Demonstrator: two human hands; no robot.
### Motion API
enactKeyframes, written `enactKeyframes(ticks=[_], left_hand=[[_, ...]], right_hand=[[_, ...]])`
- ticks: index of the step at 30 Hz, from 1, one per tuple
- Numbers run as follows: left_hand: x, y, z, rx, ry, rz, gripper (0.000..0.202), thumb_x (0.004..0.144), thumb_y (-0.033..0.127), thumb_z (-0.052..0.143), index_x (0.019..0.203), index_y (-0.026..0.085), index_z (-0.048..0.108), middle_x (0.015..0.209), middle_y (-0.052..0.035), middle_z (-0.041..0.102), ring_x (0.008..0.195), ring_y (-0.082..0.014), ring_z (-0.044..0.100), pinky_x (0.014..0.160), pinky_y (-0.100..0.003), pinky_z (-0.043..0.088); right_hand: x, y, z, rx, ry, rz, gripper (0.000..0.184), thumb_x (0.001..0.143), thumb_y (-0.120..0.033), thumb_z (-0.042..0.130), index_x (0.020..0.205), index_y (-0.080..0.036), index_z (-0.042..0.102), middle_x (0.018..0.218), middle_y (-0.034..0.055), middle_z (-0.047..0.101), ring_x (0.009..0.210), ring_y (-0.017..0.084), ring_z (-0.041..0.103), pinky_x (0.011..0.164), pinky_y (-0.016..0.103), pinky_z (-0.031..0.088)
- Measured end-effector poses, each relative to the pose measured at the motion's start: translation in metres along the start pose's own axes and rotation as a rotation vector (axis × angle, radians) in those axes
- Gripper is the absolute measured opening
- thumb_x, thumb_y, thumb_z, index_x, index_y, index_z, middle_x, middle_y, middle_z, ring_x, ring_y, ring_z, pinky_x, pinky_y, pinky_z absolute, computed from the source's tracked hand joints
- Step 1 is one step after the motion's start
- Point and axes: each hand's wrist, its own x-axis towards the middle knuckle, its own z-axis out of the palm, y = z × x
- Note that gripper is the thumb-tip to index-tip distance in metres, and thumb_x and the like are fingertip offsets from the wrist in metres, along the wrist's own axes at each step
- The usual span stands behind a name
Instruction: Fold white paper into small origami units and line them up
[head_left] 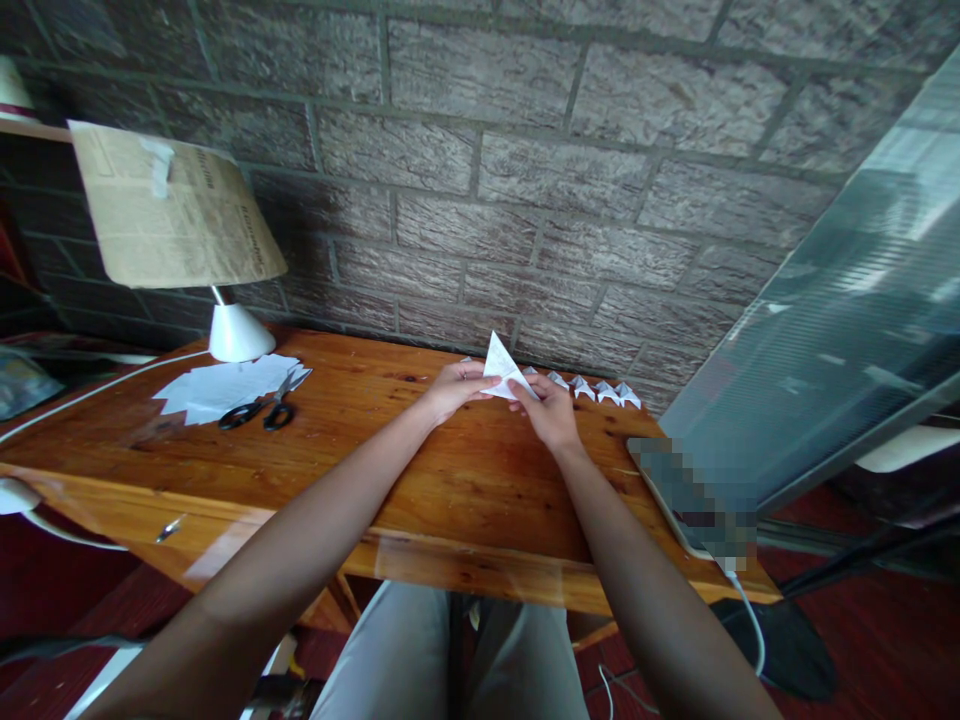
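Note:
A white sheet of paper folded to a triangle [496, 362] is held up over the middle of the desk, its point toward the wall. My left hand [454, 388] pinches its lower left side, thumb on the near face. On the lower right, my right hand [553, 408] grips it the same way, thumb pressed to the face and fingers partly hidden behind. Several small folded paper pieces [603, 391] stand in a row along the desk's back, running right from behind my right hand.
At the left, black-handled scissors [264, 408] lie on a pile of white paper sheets [217, 388]. Behind them stands a lamp [238, 333]. A tablet-like device [667, 490] with a white cable rests at the right edge of the wooden desk [480, 480]; a brick wall [517, 190] rises behind.

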Motion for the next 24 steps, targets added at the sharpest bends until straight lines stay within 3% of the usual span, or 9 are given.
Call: enactKeyframes(ticks=[16, 24], left_hand=[[0.0012, 0.0008, 0.0028, 0.094, -0.036, 0.095, 0.036, 0.057, 0.035, 0.082, 0.083, 0.013, 0.071, 0.084, -0.0053, 0.071, 0.075, -0.0162, 0.063, 0.071, -0.027, 0.047], [0.0009, 0.0038, -0.0014, 0.189, -0.115, 0.085, 0.030, 0.059, 0.033, 0.081, 0.080, 0.014, 0.071, 0.076, -0.0033, 0.070, 0.065, -0.0129, 0.059, 0.060, -0.023, 0.043]], right_hand=[[0.0001, 0.0037, -0.0003, -0.014, 0.004, -0.017, 0.039, 0.072, -0.058, 0.065, 0.079, -0.020, 0.066, 0.065, 0.0013, 0.069, 0.057, 0.017, 0.065, 0.049, 0.025, 0.045], [0.0052, 0.0054, -0.0006, -0.002, 0.033, -0.037, 0.036, 0.068, -0.054, 0.069, 0.083, -0.021, 0.073, 0.084, 0.0043, 0.074, 0.078, 0.022, 0.066, 0.070, 0.033, 0.052]])
